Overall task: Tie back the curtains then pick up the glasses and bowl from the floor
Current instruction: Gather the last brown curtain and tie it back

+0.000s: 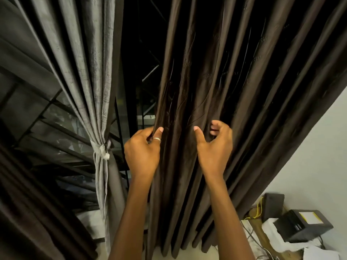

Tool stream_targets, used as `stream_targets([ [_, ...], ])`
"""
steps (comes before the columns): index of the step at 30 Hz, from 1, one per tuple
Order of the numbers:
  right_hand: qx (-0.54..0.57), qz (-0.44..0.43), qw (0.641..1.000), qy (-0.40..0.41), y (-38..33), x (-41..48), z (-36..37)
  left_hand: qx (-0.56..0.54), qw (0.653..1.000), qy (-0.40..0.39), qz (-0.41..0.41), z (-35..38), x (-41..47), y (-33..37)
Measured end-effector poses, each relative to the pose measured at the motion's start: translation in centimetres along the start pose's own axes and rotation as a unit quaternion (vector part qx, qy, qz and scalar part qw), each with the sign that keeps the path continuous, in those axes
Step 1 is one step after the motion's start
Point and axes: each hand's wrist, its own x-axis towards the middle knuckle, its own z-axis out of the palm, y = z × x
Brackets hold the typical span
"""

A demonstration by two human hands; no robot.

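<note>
We judge the first step, tying back the curtains, to be half done. At the far left a dark curtain (20,207) hangs at the frame's edge, and we cannot tell whether it is tied. Beside it the grey curtain (90,76) is already gathered and bound by one pale tie-back (102,149). Right of the window gap (139,76), the brown curtain (216,68) hangs loose to the floor. Our left hand (142,153) pinches its inner edge between thumb and fingers. Our right hand (214,147) curls its fingers round a fold further in, thumb raised.

The next move, we think, calls for sweeping these pleats together into one bunch and drawing them toward the white wall (319,151). A tie must then be found, and none shows on this side.

We count three curtains, one tie-back and two hands. On the bench (262,239) in the lower right corner stand two black boxes (300,227). No glasses or bowl are in view.
</note>
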Motion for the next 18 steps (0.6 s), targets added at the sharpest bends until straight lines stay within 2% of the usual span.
stream_targets([
  [4, 0.012, 0.003, 0.998, -0.061, -0.2, 0.0, 0.8, -0.022, 0.999, -0.026, 0.004, -0.7, 0.1, 0.1],
  [7, 0.014, 0.01, 1.0, -0.019, 1.0, 1.2, -0.2, -0.023, 1.0, -0.011, 0.01, -2.3, 1.0, -0.7],
  [10, 0.015, 0.066, 0.997, 0.023, 2.8, 3.4, -2.3, -0.003, 0.999, 0.03, 0.01, -4.6, 2.3, -1.7],
  [18, 0.023, 0.064, 0.997, 0.035, 3.2, 2.8, -3.7, 0.061, 0.995, 0.059, 0.048, -5.1, 2.2, -2.0],
])
